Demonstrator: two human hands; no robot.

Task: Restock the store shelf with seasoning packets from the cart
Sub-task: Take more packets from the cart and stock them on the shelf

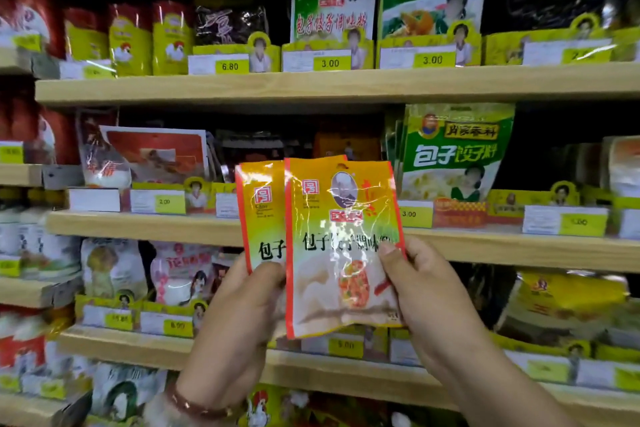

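Observation:
Two orange-and-yellow seasoning packets are held up in front of the middle shelf. The front seasoning packet overlaps the rear seasoning packet on its left. My right hand pinches the front packet's right edge, thumb on its face. My left hand grips the lower part of the packets from the left. Behind the packets the shelf slot looks dark, holding an orange pack far back. No cart is in view.
Wooden shelves run across the whole view, stocked with seasoning bags behind yellow price tags. Green dumpling-seasoning bags stand right of the held packets, red-and-white packs to the left. Green packs fill the upper shelf.

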